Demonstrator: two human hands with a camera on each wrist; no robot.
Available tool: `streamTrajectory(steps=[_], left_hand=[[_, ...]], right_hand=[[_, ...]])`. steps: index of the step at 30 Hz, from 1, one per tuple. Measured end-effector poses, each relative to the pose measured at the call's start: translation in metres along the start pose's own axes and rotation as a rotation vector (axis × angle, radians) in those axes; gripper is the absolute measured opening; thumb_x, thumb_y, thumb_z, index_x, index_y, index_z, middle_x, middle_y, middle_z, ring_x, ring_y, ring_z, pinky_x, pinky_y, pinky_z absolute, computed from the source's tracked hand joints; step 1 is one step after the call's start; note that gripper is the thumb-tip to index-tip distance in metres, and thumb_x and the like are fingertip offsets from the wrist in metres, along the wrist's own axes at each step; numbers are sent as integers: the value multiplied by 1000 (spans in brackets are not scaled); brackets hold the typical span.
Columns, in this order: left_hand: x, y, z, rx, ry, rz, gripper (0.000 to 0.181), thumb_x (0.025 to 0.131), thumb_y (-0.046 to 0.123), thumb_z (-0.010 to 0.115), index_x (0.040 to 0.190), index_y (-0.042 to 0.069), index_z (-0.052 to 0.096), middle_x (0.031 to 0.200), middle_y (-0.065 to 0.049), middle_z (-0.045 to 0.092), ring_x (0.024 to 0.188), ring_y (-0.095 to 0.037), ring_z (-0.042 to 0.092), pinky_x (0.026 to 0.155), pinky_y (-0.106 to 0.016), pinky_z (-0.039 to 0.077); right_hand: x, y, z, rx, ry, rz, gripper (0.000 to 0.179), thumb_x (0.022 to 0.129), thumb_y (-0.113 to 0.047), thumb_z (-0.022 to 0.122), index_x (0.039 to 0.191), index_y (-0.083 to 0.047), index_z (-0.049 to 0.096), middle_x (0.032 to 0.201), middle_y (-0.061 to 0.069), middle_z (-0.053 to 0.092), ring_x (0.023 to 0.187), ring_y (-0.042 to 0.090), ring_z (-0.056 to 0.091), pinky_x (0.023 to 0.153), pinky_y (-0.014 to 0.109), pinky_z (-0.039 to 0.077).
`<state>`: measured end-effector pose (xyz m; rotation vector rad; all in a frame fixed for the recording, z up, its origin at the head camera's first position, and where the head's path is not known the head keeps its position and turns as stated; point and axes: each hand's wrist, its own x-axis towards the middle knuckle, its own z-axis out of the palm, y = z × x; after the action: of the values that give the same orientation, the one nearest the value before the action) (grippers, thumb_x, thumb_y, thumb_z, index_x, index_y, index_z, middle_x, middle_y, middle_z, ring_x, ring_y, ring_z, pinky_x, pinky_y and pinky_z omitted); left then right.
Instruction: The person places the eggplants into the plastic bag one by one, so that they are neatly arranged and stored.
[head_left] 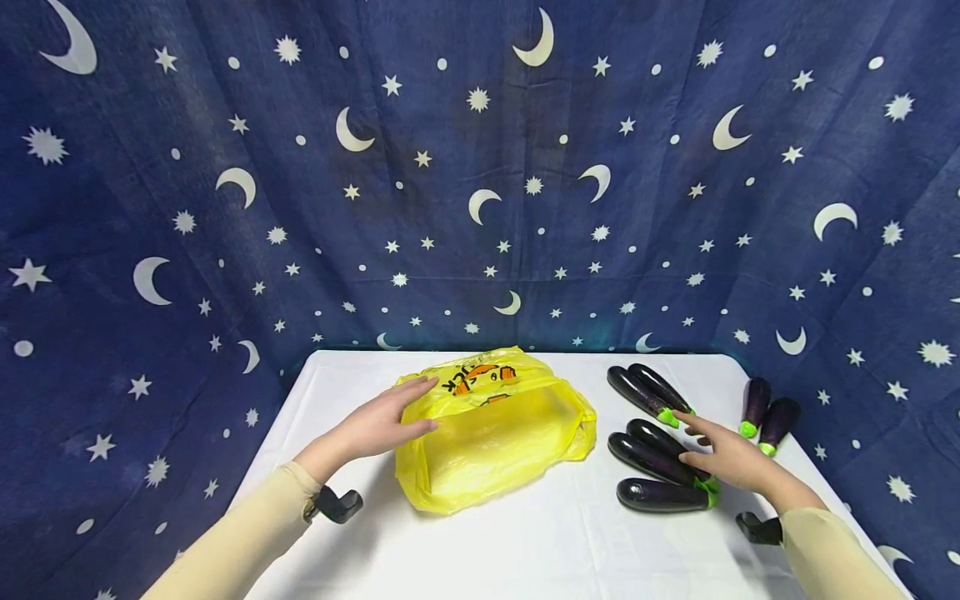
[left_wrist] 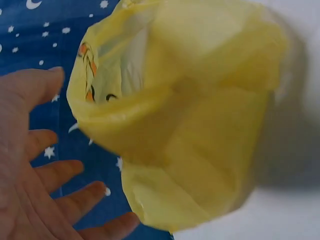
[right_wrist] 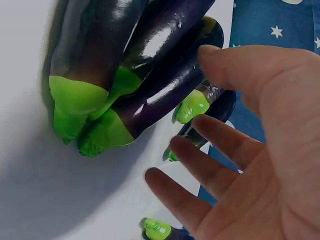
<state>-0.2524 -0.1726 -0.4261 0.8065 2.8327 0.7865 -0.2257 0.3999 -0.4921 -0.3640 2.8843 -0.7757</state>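
A person in cream sleeves (head_left: 240,533) works at a white-covered bench (head_left: 525,550), where a yellow plastic bag (head_left: 491,446) lies with its mouth gaping toward the person. The left hand (head_left: 382,421), fingers extended and thumb apart, is at the bag's left edge; whether it touches the plastic, I cannot tell. Right of the bag, the right hand (head_left: 727,457) hangs with fingers spread, gripping nothing, near the green ends of five glossy eggplants (head_left: 645,457). Two more eggplants (head_left: 756,402) lie farther right of the bag. Behind the bag hangs a blue moon-and-star cloth (head_left: 442,208).
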Motion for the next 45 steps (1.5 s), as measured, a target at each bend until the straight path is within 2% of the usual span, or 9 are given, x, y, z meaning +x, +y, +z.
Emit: streamTrajectory(steps=[5,13,17,22,25,30,37,42,45], left_hand=[[13,8,6,58,-40,-25,74,95,44,68,158,14,42,158,-15,43,144,-35,40,115,-54,34],[24,14,11,96,-28,-47,66,96,37,70,153,10,50,149,-12,54,137,-32,50,112,-50,39],[29,14,13,105,-16,-67,58,99,35,66,151,13,53,146,-9,58,134,-31,53,109,-51,42],[35,11,13,79,3,-126,46,103,32,60,146,16,60,142,-7,62,132,-30,55,108,-52,43],[40,7,12,24,30,-153,40,105,29,58,141,14,65,137,-8,65,130,-30,57,108,-51,43],[45,1,8,-97,71,-163,36,107,25,52,134,9,69,132,-10,67,127,-30,58,108,-50,43],[47,-7,4,-269,106,-203,36,108,22,50,131,1,69,135,-16,64,130,-34,55,112,-52,39],[49,-11,4,-407,92,-238,38,108,21,50,135,-1,65,140,-17,61,129,-31,55,110,-48,42],[49,-14,3,-520,49,-251,40,108,23,50,140,4,62,139,-16,61,117,-27,60,99,-44,51]], right_hand=[[3,3,1,71,-38,-17,73,92,-16,74,152,6,40,128,36,59,117,52,58,89,64,49],[10,7,1,192,-107,-8,68,90,-5,72,148,11,40,127,41,56,108,50,63,79,45,56],[10,8,2,198,-118,-8,67,88,-3,71,146,12,42,124,38,58,108,46,64,77,40,55],[12,9,4,183,-117,21,67,88,-2,71,148,9,44,122,33,62,107,41,63,79,41,54],[13,10,5,187,-121,42,66,88,0,69,149,8,43,122,32,62,107,40,63,80,43,54],[13,12,4,220,-133,64,66,89,3,65,150,8,41,122,33,61,109,41,63,82,46,54],[12,15,6,226,-134,52,68,86,5,66,149,8,42,122,31,62,109,42,62,82,46,53],[11,18,6,218,-134,41,69,84,6,66,149,8,43,122,31,61,110,43,61,82,45,53],[11,18,6,219,-136,49,68,85,6,65,149,8,43,120,29,62,109,42,62,82,45,53]])
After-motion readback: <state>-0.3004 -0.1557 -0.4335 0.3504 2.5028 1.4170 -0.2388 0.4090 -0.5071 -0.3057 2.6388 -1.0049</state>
